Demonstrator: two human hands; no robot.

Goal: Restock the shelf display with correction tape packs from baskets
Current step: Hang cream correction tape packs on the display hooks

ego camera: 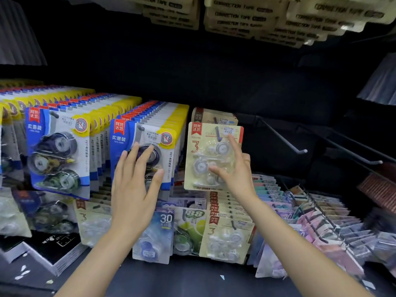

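Restocking in progress: we press our left hand (137,179), fingers straight, on the full blue pack row (147,151); our right hand (232,170), fingers loosely spread, steadies the beige correction tape pack (212,155); at 3 o'clock, empty hooks (282,138) remain
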